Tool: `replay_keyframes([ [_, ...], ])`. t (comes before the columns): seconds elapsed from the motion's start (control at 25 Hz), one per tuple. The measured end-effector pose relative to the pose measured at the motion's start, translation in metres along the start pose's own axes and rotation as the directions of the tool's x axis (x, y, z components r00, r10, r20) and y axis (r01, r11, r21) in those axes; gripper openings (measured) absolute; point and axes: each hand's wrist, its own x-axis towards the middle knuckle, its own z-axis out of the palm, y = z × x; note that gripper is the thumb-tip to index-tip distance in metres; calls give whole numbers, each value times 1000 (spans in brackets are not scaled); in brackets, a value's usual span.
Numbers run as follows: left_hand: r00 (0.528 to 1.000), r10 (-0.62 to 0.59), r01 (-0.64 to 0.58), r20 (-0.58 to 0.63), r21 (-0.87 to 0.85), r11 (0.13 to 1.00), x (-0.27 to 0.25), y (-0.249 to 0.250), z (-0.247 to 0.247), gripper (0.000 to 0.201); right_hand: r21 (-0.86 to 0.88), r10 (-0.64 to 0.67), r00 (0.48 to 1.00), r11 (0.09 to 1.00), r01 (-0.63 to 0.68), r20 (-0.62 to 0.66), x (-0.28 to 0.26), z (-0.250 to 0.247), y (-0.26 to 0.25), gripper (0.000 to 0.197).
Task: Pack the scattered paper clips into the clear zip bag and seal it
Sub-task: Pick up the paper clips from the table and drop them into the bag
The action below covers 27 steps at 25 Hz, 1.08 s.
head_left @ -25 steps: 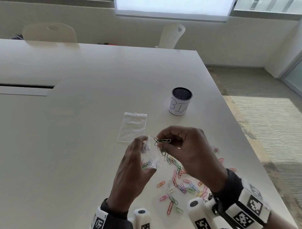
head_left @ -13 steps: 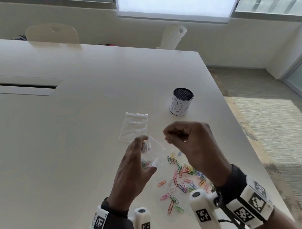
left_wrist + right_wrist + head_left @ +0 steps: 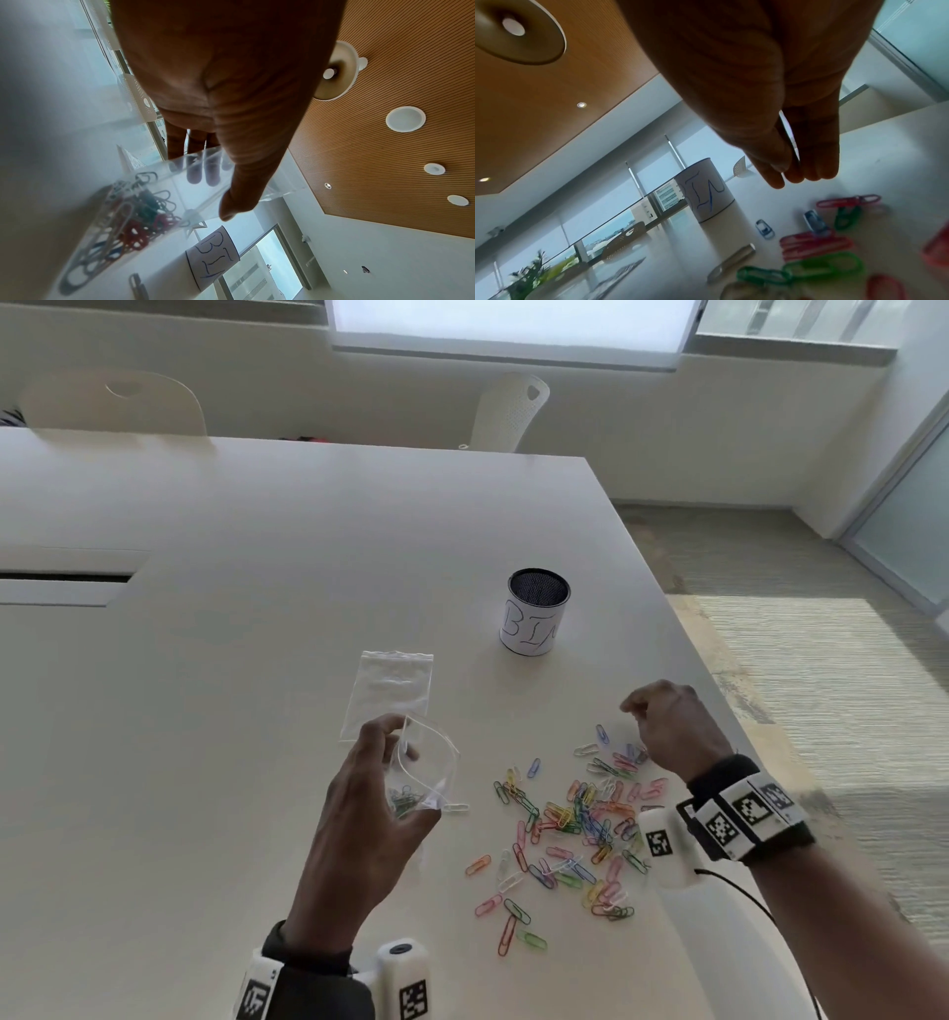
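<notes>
My left hand (image 3: 405,765) holds a small clear zip bag (image 3: 436,778) upright above the table, its mouth gaping open toward the right. Several coloured paper clips (image 3: 133,227) lie in its bottom; my left thumb (image 3: 231,205) presses its outside and my fingers show through the plastic. A scatter of coloured paper clips (image 3: 580,819) lies on the white table right of the bag. My right hand (image 3: 657,716) hovers over the far right of that scatter, fingers bunched against the thumb (image 3: 775,162), nothing seen between them.
A second clear zip bag (image 3: 390,690) lies flat on the table just beyond my left hand. A mesh cup labelled BIN (image 3: 536,613) stands farther back. The table's right edge (image 3: 729,721) runs close to my right hand. Two white chairs stand at the far side.
My right hand held a green clip at the bag's mouth, then drew away to the right and now hangs over the pile without it. My left hand keeps hold of the bag.
</notes>
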Motion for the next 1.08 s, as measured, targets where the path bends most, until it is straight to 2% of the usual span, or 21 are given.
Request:
replay_keyframes([
  [0.28,1000,-14,14,-1,11,1000,0,5,3,71,132,-235,960,967,216,154,-40,21,-36,26],
  [0.44,998,-59,59,0,17,998,-2,5,2,69,260,-376,877,916,304,299,-60,25,-67,29],
  [0.52,998,-69,69,-3,25,997,-2,5,0,70,297,-425,850,893,337,313,-58,22,-78,29],
  [0.64,998,-68,68,0,40,997,-3,4,-4,69,258,-397,891,904,339,220,-42,21,-82,31],
  [0.72,997,-74,74,2,47,996,-2,5,-7,69,220,-403,879,909,353,256,-39,23,-85,34],
  [0.84,997,-76,76,0,61,995,-2,4,-11,70,253,-488,785,872,419,382,-49,26,-97,24],
  [1.0,997,-83,83,-4,83,993,-6,5,-11,71,299,-615,708,789,537,348,-51,30,-116,17],
  [1.08,996,-86,86,-6,87,992,-7,5,-11,71,300,-679,637,734,610,365,-48,39,-126,13],
])
